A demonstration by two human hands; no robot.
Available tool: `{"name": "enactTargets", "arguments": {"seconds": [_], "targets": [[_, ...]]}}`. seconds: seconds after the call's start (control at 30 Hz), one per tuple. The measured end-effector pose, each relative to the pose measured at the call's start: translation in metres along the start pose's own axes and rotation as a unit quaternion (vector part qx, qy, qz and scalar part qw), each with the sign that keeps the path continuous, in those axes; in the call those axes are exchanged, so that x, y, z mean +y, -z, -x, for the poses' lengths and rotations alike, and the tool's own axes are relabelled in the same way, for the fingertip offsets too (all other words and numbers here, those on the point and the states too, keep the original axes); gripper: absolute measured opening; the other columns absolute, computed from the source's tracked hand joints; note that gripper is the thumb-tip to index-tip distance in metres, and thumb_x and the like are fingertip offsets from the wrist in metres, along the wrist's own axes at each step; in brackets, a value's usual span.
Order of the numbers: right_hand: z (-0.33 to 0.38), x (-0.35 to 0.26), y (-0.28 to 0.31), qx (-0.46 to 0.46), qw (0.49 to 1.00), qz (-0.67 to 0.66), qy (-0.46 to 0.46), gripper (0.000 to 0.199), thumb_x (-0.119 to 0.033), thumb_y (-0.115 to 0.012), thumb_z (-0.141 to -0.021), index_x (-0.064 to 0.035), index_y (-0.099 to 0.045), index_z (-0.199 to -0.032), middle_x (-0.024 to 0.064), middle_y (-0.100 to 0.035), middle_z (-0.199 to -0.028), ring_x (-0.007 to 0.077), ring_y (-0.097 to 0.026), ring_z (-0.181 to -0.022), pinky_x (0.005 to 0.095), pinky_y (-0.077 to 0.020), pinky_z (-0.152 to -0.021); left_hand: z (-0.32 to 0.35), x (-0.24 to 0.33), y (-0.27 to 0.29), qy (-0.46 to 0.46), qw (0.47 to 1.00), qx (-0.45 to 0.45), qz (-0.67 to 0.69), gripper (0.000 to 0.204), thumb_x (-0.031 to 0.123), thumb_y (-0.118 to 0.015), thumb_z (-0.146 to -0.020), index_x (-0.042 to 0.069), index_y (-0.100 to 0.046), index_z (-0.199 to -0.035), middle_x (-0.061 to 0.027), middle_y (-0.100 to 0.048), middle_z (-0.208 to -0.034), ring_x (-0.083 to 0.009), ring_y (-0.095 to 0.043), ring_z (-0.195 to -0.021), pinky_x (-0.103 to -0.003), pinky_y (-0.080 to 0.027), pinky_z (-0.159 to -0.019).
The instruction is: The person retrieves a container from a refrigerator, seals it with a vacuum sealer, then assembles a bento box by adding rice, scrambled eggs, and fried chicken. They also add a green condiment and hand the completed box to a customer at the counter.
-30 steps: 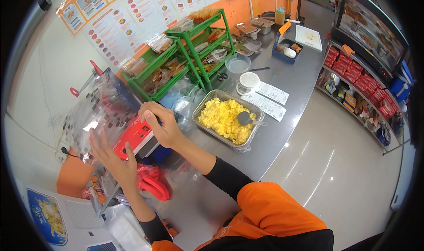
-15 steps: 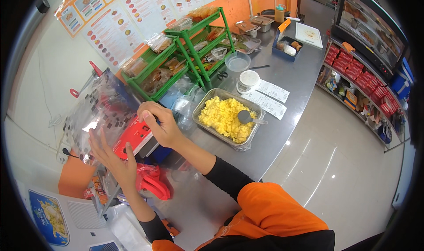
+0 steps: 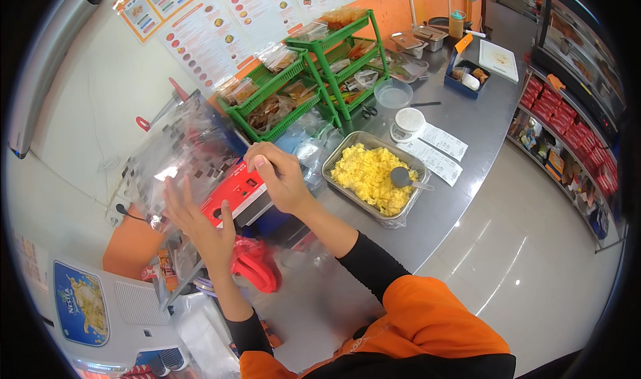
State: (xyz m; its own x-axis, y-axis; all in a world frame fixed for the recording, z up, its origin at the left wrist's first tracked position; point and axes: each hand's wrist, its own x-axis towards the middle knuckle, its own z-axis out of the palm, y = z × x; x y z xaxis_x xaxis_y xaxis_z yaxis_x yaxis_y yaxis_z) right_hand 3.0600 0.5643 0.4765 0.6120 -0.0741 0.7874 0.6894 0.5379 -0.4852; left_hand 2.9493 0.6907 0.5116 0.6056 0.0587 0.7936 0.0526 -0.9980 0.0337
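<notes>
A clear plastic bag with a grey checked pattern (image 3: 183,153) is held up against a red sealing machine (image 3: 235,192) on the steel counter (image 3: 467,122). My left hand (image 3: 197,222) lies flat with fingers spread against the bag's lower left side. My right hand (image 3: 277,174) pinches the bag's right edge just above the machine. A red bag (image 3: 254,264) lies below my left wrist. To the right stands a metal tray of yellow scrambled egg (image 3: 366,173) with a scoop (image 3: 402,177) in it.
A green wire rack (image 3: 314,79) of packed snacks stands behind the machine. A white scale (image 3: 407,122), paper slips (image 3: 437,151), a clear tub (image 3: 394,93) and a blue box (image 3: 469,80) sit further along. A white appliance (image 3: 107,312) is at lower left; shelves of goods (image 3: 567,145) line the right.
My left hand has slid slightly up along the bag. My right hand stays at the bag's edge by the machine. Little else differs.
</notes>
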Motion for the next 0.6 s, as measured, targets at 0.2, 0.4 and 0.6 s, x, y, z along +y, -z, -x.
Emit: {"name": "enactTargets", "arguments": {"seconds": [0.2,0.4,0.6], "targets": [[0.0016,0.0034,-0.0023,0.006,1.0,-0.003,0.005,0.021,-0.012,-0.047,-0.093,0.0026,-0.052,-0.078,0.011,-0.055,-0.077,0.0253,-0.054,-0.074,0.0335,-0.0433,-0.072,0.0005,-0.0002,0.0027,0.009,1.0,-0.012,0.002,0.07,0.026,-0.061,-0.082,0.01,-0.031,-0.144,-0.0155,-0.017,-0.153,-0.0381,-0.01,-0.142,-0.058,-0.002,-0.111],[0.0005,0.0008,-0.0002,-0.003,1.0,-0.003,-0.005,0.021,-0.012,-0.047,-0.093,0.0025,-0.052,-0.078,0.0112,-0.055,-0.078,0.0254,-0.054,-0.074,0.0337,-0.0433,-0.073,0.0001,-0.0001,0.0015,0.007,1.0,-0.011,0.0,0.071,0.026,-0.061,-0.082,0.01,-0.031,-0.144,-0.0156,-0.017,-0.153,-0.0383,-0.009,-0.142,-0.058,-0.002,-0.111],[0.0009,0.0007,-0.001,-0.003,1.0,-0.006,-0.007,0.021,-0.012,-0.047,-0.093,0.0022,-0.052,-0.078,0.0112,-0.056,-0.079,0.0252,-0.054,-0.075,0.0336,-0.0435,-0.074,0.0009,-0.0012,0.0006,0.013,1.0,-0.013,-0.008,0.072,0.027,-0.061,-0.082,0.011,-0.03,-0.144,-0.0155,-0.016,-0.153,-0.0383,-0.009,-0.142,-0.058,-0.002,-0.111]]}}
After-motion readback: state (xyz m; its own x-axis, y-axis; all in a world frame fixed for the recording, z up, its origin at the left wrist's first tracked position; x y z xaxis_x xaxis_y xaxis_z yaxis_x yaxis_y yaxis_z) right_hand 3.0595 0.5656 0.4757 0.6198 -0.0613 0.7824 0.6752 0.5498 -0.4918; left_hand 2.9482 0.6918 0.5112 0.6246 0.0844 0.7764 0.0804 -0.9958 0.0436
